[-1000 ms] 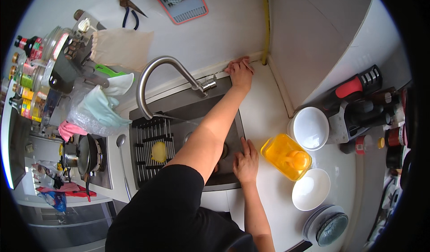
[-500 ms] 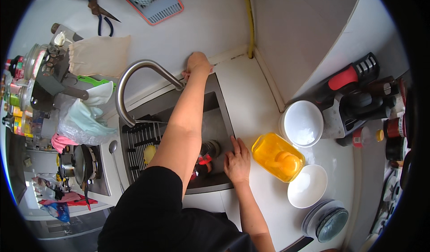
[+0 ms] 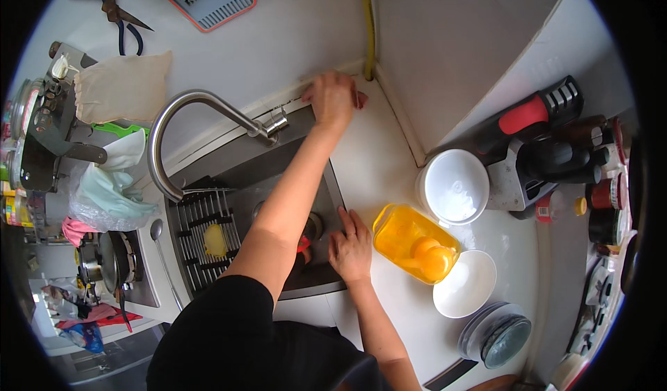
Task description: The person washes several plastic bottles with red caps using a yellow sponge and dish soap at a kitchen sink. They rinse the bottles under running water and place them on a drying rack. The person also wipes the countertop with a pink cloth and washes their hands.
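Note:
My left hand (image 3: pixel 333 101) is stretched out to the counter strip behind the sink (image 3: pixel 340 195), close to the wall corner. It presses down with bent fingers, and bits of something reddish or pink show at its edges; the thing itself is mostly hidden. My right hand (image 3: pixel 351 247) rests on the sink's right rim with its fingers extended, holding nothing. Left of my left forearm arches the metal faucet (image 3: pixel 198 99). Inside the sink lie a black and metal rack (image 3: pixel 198 217) with a yellow sponge (image 3: pixel 215 239) and a red item (image 3: pixel 303 243), partly covered by my arm.
Right of the sink stand an orange-yellow rectangular container (image 3: pixel 392 232), a stacked-looking white bowl (image 3: pixel 455 186), another white bowl (image 3: pixel 467 285) and several stacked dishes (image 3: pixel 506 342). A knife block (image 3: pixel 507 182) is farther right. A long spoon (image 3: pixel 165 259) lies left of the sink.
My left hand has slid to the right along the back strip, uncovering the faucet base. My right hand stays on the sink rim. The whole view has shifted slightly.

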Demonstrator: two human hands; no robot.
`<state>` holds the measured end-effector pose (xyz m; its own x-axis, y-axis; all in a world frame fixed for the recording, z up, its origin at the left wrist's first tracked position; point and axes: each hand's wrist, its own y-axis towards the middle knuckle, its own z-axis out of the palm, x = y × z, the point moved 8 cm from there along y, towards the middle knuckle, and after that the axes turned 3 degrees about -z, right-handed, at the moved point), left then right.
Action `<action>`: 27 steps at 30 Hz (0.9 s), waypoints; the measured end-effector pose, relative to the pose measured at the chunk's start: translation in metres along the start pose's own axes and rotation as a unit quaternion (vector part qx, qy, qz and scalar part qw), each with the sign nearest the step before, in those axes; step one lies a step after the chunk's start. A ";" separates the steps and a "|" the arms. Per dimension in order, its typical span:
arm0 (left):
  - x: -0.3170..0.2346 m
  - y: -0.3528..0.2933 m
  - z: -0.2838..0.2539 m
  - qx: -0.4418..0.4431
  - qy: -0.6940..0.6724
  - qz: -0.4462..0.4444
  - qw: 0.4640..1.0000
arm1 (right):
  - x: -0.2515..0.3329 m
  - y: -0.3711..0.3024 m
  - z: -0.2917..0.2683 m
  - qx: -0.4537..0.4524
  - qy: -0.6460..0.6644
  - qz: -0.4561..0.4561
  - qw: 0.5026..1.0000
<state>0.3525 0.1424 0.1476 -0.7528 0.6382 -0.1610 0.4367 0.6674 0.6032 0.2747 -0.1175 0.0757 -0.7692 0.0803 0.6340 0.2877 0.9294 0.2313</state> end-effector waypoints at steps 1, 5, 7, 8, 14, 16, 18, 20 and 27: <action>0.013 -0.003 -0.019 -0.043 -0.011 -0.012 0.999 | 0.002 0.000 0.002 0.003 0.005 0.000 1.000; 0.049 -0.013 0.017 0.137 -0.056 -0.033 0.988 | 0.007 0.003 -0.001 0.018 -0.001 -0.011 1.000; 0.048 0.000 0.019 0.223 -0.083 -0.149 0.960 | 0.004 0.002 -0.001 0.021 -0.006 -0.003 1.000; 0.048 0.010 0.012 0.153 -0.121 -0.132 0.972 | 0.005 0.001 0.000 0.023 -0.001 -0.003 1.000; 0.008 0.014 0.043 0.130 -0.375 0.009 0.918 | 0.003 0.003 0.002 0.022 -0.001 0.002 1.000; -0.003 0.002 0.043 0.087 -0.413 0.060 0.904 | 0.002 0.002 0.004 0.025 -0.007 0.007 1.000; -0.002 -0.002 0.051 0.043 -0.284 0.066 0.955 | 0.004 0.002 0.004 0.039 -0.010 0.006 0.999; 0.000 -0.007 0.059 0.013 -0.196 0.068 0.978 | 0.004 0.003 0.003 0.035 -0.002 0.005 0.999; 0.007 -0.002 0.077 0.176 -0.128 0.134 0.967 | 0.002 0.000 0.004 0.029 -0.012 0.000 1.000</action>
<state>0.3839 0.1747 0.0852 -0.4633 0.8498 -0.2512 0.7736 0.5261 0.3532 0.2708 -0.1161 0.0740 -0.7824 0.0885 0.6164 0.2547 0.9488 0.1871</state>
